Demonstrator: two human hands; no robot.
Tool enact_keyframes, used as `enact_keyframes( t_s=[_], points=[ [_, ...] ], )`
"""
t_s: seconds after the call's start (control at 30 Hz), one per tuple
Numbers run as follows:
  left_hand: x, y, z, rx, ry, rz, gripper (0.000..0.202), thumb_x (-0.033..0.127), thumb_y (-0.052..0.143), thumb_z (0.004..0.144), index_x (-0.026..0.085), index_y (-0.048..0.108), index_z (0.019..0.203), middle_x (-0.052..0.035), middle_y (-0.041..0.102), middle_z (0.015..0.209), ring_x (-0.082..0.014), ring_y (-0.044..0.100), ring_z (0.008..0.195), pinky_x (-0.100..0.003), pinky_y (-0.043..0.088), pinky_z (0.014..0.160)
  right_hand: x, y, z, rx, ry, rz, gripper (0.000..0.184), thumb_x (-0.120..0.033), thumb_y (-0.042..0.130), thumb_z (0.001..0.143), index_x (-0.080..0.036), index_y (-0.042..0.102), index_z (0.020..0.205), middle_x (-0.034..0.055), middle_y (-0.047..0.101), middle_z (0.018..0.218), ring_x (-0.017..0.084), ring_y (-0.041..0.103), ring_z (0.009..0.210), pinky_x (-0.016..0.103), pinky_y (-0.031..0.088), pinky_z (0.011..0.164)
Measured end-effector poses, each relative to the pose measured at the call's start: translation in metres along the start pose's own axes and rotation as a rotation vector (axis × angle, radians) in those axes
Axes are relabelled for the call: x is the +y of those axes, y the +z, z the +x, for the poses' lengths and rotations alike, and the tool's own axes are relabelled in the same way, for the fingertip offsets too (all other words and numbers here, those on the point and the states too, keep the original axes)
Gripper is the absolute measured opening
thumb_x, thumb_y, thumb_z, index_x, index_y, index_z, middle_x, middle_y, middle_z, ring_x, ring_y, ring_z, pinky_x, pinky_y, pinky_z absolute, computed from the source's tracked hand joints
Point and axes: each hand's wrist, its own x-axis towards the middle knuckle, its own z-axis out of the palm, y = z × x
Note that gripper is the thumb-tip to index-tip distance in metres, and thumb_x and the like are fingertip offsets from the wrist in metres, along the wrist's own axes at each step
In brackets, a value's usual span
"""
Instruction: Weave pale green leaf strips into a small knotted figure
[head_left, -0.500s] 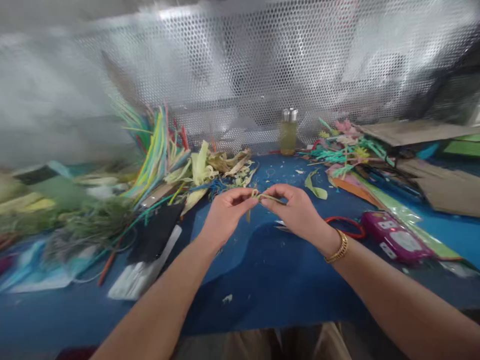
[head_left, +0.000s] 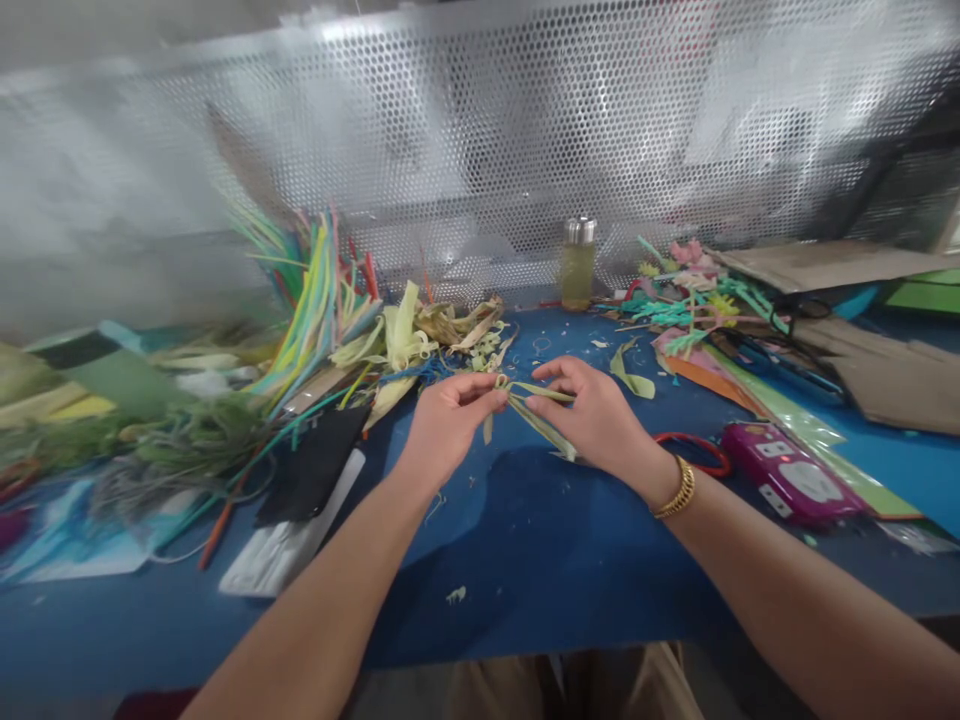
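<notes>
Leaf strip [head_left: 538,424] is above the blue tabletop [head_left: 540,570], its looped end pinched in fingers of the left hand [head_left: 441,425]. At the right hand [head_left: 600,415], thumb and forefinger stand apart around strands; whether it grips, I cannot tell.

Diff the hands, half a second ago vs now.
Left hand shifted slightly left, still pinching the pale green strips. Right hand eased slightly right; its thumb and forefinger tips parted, loosening its grip. Whether it still touches the strips is unclear. More strip shows between the hands. Unmoved: bottle, magenta device, red ring.
</notes>
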Motion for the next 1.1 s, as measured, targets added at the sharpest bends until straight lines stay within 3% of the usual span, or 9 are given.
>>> enact_keyframes(
  t_s=[0.17, 0.33, 0.53, 0.73, 0.87, 1.1],
  points=[
    [0.001, -0.005, 0.004, 0.112, 0.031, 0.105, 0.026, 0.030, 0.078, 0.070, 0.016, 0.075, 0.092, -0.0043, 0.075, 0.080, -0.0185, 0.067, 0.074, -0.029, 0.049, 0.071, -0.001, -0.006, 0.002, -0.044, 0.099, 0.151, 0.031, -0.027, 0.070, 0.077, -0.021, 0.053, 0.102, 0.0012, 0.069, 0.074, 0.016, 0.065, 0.066, 0.026, 0.046, 0.058],
    [-0.003, -0.006, 0.008, 0.140, 0.019, -0.056, 0.028, 0.030, 0.080, 0.069, 0.018, 0.076, 0.094, -0.0035, 0.075, 0.084, -0.0154, 0.066, 0.075, -0.027, 0.049, 0.074, -0.014, -0.008, 0.001, -0.159, 0.206, 0.525, 0.031, -0.020, 0.059, 0.084, -0.023, 0.051, 0.114, -0.0016, 0.068, 0.072, 0.014, 0.067, 0.068, 0.027, 0.052, 0.063],
    [-0.007, -0.007, 0.011, 0.064, -0.160, -0.304, 0.034, 0.027, 0.085, 0.062, 0.018, 0.076, 0.094, -0.0032, 0.074, 0.080, -0.0124, 0.065, 0.071, -0.022, 0.048, 0.064, -0.015, -0.011, 0.003, -0.091, 0.304, 0.699, 0.043, -0.014, 0.053, 0.085, -0.021, 0.048, 0.127, 0.0048, 0.072, 0.092, 0.015, 0.069, 0.077, 0.032, 0.056, 0.074],
    [-0.006, -0.007, 0.011, -0.025, -0.255, -0.473, 0.026, 0.019, 0.084, 0.063, 0.016, 0.076, 0.086, -0.0041, 0.073, 0.078, -0.0127, 0.066, 0.068, -0.022, 0.052, 0.061, -0.016, -0.013, 0.006, -0.024, 0.379, 0.792, 0.040, -0.012, 0.052, 0.083, -0.019, 0.050, 0.123, 0.0075, 0.073, 0.097, 0.016, 0.069, 0.076, 0.034, 0.057, 0.078],
    [-0.001, -0.005, 0.010, -0.026, -0.287, -0.517, 0.020, 0.012, 0.082, 0.064, 0.015, 0.075, 0.082, -0.0033, 0.072, 0.073, -0.0124, 0.065, 0.065, -0.021, 0.052, 0.058, -0.012, -0.011, 0.006, -0.025, 0.345, 0.823, 0.033, -0.012, 0.055, 0.080, -0.020, 0.055, 0.112, 0.0056, 0.073, 0.096, 0.015, 0.069, 0.077, 0.034, 0.056, 0.080],
    [0.002, -0.005, 0.011, -0.029, -0.301, -0.516, 0.024, 0.011, 0.083, 0.061, 0.014, 0.075, 0.084, -0.0030, 0.071, 0.075, -0.0102, 0.063, 0.065, -0.021, 0.049, 0.060, -0.008, -0.009, 0.002, -0.161, 0.091, 0.733, 0.021, -0.024, 0.067, 0.079, -0.023, 0.068, 0.099, 0.0026, 0.073, 0.098, 0.016, 0.068, 0.088, 0.031, 0.055, 0.079]
  ],
)
